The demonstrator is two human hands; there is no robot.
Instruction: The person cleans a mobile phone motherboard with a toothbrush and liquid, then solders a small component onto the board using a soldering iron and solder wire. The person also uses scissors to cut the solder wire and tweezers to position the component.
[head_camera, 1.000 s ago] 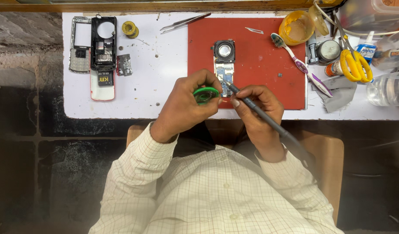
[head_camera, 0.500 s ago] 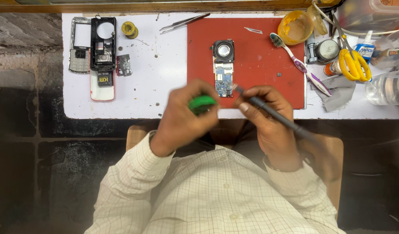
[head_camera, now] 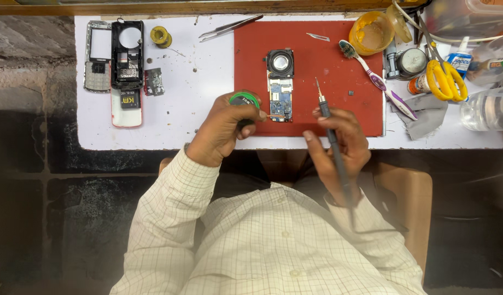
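Pointing up-table, soldering iron (head_camera: 329,131) in right hand (head_camera: 339,142).

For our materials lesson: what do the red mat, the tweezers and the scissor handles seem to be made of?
Red mat: likely rubber or silicone, a matte, flat sheet with no glare.
Tweezers: metal, thin grey arms with a dull shine.
Scissor handles: probably plastic, uniformly bright yellow, smooth and moulded into loops.

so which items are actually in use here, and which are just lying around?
In use:
left hand holding green solder-wick reel
right hand holding soldering iron
circuit board
red mat

Lying about:
tweezers
toothbrush
yellow scissors
phone housings
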